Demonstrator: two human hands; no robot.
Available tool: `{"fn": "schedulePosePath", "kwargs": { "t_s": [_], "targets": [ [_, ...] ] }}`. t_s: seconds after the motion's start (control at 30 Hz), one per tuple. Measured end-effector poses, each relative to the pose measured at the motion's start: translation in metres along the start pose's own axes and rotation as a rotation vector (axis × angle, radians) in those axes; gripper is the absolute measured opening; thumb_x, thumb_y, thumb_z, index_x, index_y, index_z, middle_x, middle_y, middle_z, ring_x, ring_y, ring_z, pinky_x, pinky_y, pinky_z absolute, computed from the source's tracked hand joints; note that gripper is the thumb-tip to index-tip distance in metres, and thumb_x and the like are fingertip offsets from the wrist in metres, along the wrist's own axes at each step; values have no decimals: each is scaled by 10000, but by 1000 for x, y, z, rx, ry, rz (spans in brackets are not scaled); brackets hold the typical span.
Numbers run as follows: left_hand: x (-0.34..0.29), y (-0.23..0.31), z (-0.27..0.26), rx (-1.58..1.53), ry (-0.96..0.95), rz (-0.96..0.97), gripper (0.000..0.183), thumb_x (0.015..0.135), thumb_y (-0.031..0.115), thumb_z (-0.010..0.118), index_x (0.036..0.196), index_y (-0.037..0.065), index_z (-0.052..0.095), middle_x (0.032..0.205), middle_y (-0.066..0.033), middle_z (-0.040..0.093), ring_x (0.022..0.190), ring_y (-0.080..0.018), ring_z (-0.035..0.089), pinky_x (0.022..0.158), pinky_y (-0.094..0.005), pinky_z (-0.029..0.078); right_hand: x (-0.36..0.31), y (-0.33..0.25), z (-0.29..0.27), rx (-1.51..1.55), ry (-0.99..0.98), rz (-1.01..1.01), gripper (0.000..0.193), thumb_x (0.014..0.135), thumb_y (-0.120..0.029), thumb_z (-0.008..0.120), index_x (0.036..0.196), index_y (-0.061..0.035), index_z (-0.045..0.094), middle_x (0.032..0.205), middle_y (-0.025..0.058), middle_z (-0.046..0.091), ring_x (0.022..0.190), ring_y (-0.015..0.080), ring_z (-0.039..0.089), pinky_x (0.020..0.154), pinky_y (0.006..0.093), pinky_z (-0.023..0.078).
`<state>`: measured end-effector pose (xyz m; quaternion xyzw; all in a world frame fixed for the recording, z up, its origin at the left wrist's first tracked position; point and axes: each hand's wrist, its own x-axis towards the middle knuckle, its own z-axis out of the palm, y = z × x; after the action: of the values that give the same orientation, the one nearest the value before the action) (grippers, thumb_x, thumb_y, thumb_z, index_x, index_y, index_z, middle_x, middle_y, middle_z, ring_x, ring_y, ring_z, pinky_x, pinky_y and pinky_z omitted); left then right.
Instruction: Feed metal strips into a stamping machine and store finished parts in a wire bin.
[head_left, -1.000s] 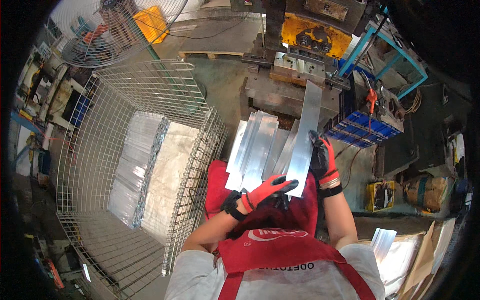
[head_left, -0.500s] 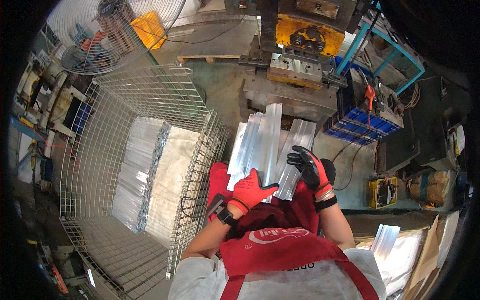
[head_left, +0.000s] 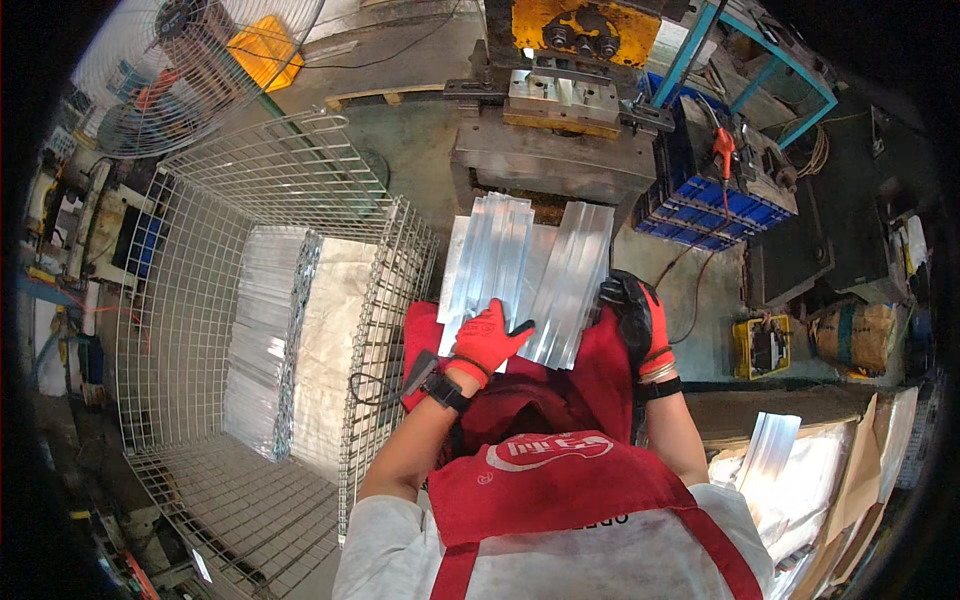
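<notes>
Silvery ribbed metal strips lie across my lap in two side-by-side piles, with their far ends under the front of a machine. On the near end of the left pile (head_left: 490, 245) rests my left hand (head_left: 484, 338), in a red glove with black on the palm side. Its index finger points forward and its thumb stands out to the right. My right hand (head_left: 640, 318), gloved in red and black, is at the right edge of the right pile (head_left: 568, 280). Its black fingers are apart and slightly bent beside the strips; some fingertips are hard to see.
A wire mesh cage (head_left: 385, 290) at my left holds stacked strips (head_left: 270, 330) and pale cloth (head_left: 335, 350). Ahead stands a press (head_left: 560, 150). Right of it are a blue crate (head_left: 690, 215) and a yellow basket (head_left: 762, 347). An open carton (head_left: 865, 480) sits at lower right.
My right hand has moved from above the right pile to its outer edge. The strip that jutted past the left pile's far end now lies about level with the others. The view has shifted.
</notes>
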<state>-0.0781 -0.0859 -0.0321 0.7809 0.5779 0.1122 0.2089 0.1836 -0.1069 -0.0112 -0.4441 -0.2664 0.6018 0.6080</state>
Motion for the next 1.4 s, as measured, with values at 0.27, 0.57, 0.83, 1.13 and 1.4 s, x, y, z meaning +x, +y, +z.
{"fn": "schedulePosePath", "kwargs": {
  "t_s": [0.27,0.57,0.83,1.13,1.4],
  "targets": [
    [26,49,35,18,-199,-36,875,632,554,617,1214,-34,333,943,-208,565,833,-336,577,720,-404,460,-4,5,-4,-249,46,-193,284,869,-182,481,1001,64,530,926,161,590,827,264,594,761,369,484],
    [40,43,32,-210,-153,-146,726,614,541,625,1106,37,448,885,-184,592,808,-327,583,729,-394,452,-2,3,-5,-70,67,-119,279,867,-175,487,990,70,539,912,151,596,802,250,603,743,354,488],
    [23,49,-21,-1498,-486,-108,452,730,51,580,1166,48,459,871,3,539,749,-86,513,662,-202,423,12,-1,15,-513,-66,-251,342,861,-148,471,1150,34,480,1071,139,561,1003,231,541,849,326,424],
    [32,57,-41,-1518,-388,49,478,771,79,580,1212,2,413,1131,-79,499,1017,-141,496,840,-257,406,99,-16,43,-567,-111,-500,292,830,-219,536,1049,-30,571,773,-24,533,634,76,441,562,258,362],
    [74,63,-48,-1722,-494,125,383,810,142,570,1143,-3,448,1048,-116,570,729,-159,590,548,-231,462,163,-49,83,-403,-85,-81,332,822,-280,567,996,2,574,812,14,589,725,95,547,649,244,437]
  ]
}}
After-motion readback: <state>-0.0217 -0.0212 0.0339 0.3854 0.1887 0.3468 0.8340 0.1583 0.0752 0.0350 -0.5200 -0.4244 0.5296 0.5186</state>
